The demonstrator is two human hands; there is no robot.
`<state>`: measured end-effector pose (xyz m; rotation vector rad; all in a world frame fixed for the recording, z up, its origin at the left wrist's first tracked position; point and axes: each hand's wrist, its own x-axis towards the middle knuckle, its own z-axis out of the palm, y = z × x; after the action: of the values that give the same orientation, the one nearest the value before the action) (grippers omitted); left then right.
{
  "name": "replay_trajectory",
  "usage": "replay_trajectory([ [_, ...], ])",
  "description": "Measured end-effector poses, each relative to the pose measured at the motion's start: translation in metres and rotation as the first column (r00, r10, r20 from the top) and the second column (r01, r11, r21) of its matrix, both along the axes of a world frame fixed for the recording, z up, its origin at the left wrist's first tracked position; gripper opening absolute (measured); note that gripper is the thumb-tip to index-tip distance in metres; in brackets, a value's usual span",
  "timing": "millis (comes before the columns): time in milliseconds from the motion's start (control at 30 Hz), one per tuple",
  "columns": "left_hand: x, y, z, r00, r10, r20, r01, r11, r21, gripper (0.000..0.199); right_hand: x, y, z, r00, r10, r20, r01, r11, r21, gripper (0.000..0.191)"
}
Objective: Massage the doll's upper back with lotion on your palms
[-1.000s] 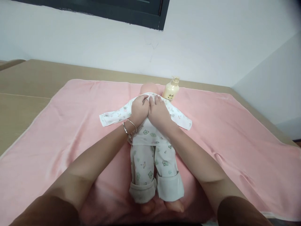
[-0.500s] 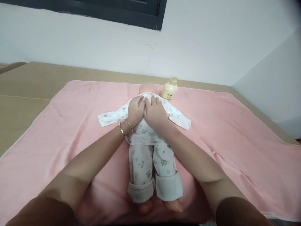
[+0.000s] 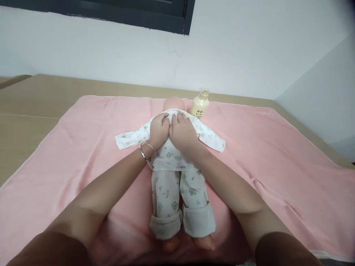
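Observation:
A baby doll (image 3: pixel 167 192) in white printed clothes lies face down on a pink cloth (image 3: pixel 97 155), its head (image 3: pixel 173 103) pointing away from me and its sleeves spread out to both sides. My left hand (image 3: pixel 159 130), with bangles at the wrist, rests on the left part of the doll's upper back. Beside it, my right hand (image 3: pixel 183 131) lies flat on the right part of the upper back. The two hands touch at the thumbs. Neither hand grips anything, and their fingers lie on the shirt.
A cream pump bottle (image 3: pixel 199 105) stands on the cloth just right of the doll's head. The wooden table (image 3: pixel 61 85) shows around the cloth. Behind it rises a white wall with a dark frame (image 3: pixel 138 18) at the top.
The fingers of my right hand have shifted slightly on the doll's back. Otherwise the hands and the doll hold nearly the same position.

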<state>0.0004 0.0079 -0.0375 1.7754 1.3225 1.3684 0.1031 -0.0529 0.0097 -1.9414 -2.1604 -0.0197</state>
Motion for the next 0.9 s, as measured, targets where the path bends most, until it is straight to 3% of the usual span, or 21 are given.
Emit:
replay_trajectory([
  [100, -0.001, 0.001, -0.002, 0.998, -0.014, 0.059, 0.015, 1.0, -0.016, 0.034, -0.01, -0.011, 0.002, 0.993, 0.091, 0.071, -0.089, 0.996, -0.024, 0.058],
  [200, -0.001, 0.002, -0.003, 0.998, -0.007, 0.064, 0.008, 1.0, -0.01, 0.033, 0.0, -0.002, 0.005, 0.993, 0.122, 0.001, -0.122, 0.99, -0.067, 0.06],
  [333, 0.001, 0.0, -0.002, 1.0, 0.005, 0.011, -0.005, 1.0, 0.003, 0.035, 0.018, 0.016, 0.006, 0.993, -0.003, -0.115, -0.009, 0.995, -0.102, 0.066],
  [433, 0.001, -0.001, -0.001, 1.0, 0.009, 0.003, -0.009, 1.0, 0.003, 0.035, 0.016, 0.014, 0.002, 0.993, -0.093, -0.07, 0.089, 0.994, -0.069, 0.069],
  [567, 0.001, -0.001, -0.002, 0.999, -0.01, 0.033, 0.01, 1.0, 0.003, 0.032, 0.004, 0.0, 0.0, 0.997, 0.042, 0.064, -0.042, 0.999, -0.002, 0.061],
  [667, 0.0, -0.001, -0.002, 0.999, -0.018, 0.031, 0.017, 1.0, 0.006, 0.032, 0.009, 0.004, 0.003, 0.988, 0.154, 0.023, -0.153, 0.988, -0.032, 0.059],
  [900, 0.0, -0.005, 0.003, 0.999, 0.011, -0.032, -0.011, 1.0, 0.004, 0.036, 0.03, 0.026, 0.002, 0.989, 0.062, -0.134, -0.074, 0.994, -0.085, 0.072],
])
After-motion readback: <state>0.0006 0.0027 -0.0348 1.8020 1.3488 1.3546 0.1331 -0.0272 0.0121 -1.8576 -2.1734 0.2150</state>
